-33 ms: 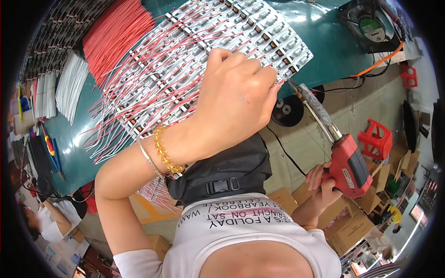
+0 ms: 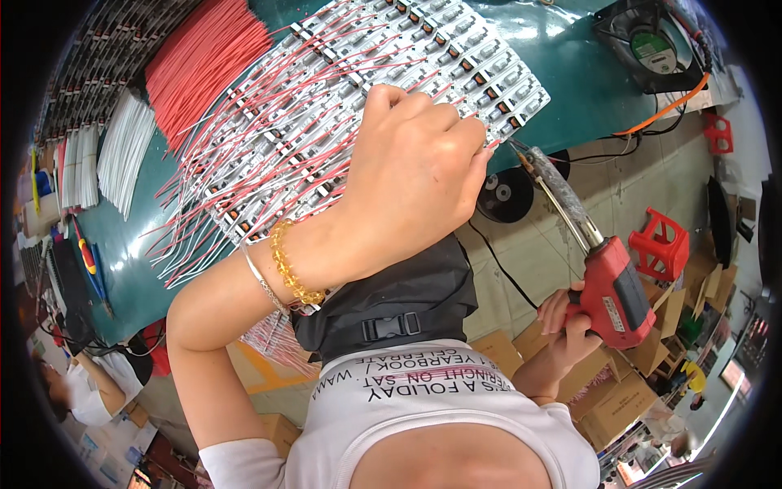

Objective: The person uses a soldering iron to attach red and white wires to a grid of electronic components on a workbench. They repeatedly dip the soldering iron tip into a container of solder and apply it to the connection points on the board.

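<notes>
My left hand (image 2: pixel 419 163) is closed over the near right edge of a panel of small white circuit boards (image 2: pixel 509 81), its fingers curled down. A bit of red wire (image 2: pixel 493 144) shows at its thumb tip; the rest of the grip is hidden by the hand. My right hand (image 2: pixel 566 326) is wrapped round the handle of a red and black soldering gun (image 2: pixel 617 297). The gun's metal tubes reach up to a thin tip just right of my left thumb, by the panel edge. Red and white wires (image 2: pixel 244 175) fan out leftward across the panel.
A red wire bundle (image 2: pixel 204 65) and a white wire bundle (image 2: pixel 128 151) lie left on the green table (image 2: pixel 134 253). A black fan (image 2: pixel 648 49) stands at the far right. Below the edge are a black reel (image 2: pixel 505 196), a red stool (image 2: pixel 661 244) and cartons (image 2: pixel 615 407).
The soldering gun has shifted very slightly to the right, its tip a little farther from my left thumb. My left hand has stayed in place.
</notes>
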A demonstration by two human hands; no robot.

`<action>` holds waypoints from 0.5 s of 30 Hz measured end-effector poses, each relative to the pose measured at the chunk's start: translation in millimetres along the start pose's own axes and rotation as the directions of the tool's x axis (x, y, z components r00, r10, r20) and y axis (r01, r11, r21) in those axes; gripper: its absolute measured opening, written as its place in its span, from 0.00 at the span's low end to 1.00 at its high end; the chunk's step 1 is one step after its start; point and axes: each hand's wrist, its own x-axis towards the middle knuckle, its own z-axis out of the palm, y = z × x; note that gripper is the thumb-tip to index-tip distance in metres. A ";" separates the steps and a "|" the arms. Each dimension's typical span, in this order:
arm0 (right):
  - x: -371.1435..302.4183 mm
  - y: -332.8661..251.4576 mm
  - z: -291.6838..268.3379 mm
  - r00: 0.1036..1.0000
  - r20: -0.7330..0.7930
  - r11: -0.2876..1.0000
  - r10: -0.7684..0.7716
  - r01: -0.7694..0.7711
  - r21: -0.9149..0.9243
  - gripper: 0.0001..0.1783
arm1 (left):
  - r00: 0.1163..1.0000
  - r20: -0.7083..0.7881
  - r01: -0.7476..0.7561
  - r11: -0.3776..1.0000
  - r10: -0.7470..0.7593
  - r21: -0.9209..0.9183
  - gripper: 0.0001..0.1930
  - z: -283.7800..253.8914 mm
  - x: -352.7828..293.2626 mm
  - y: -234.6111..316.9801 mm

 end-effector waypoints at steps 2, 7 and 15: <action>1.5 -0.9 -1.0 1.000 0.011 1.000 -0.004 0.004 0.011 0.33 | 1.000 -0.002 -0.001 1.000 0.001 0.000 0.09 0.2 0.0 0.2; 5.1 -2.0 -0.3 0.999 0.030 1.000 -0.020 0.020 0.006 0.38 | 1.000 -0.007 0.005 1.000 -0.005 -0.003 0.09 -0.5 -0.5 1.1; 15.9 -1.4 2.3 0.994 0.024 0.990 -0.110 0.108 0.091 0.35 | 0.919 -0.325 0.305 0.925 -0.223 0.227 0.03 -101.1 28.1 -34.2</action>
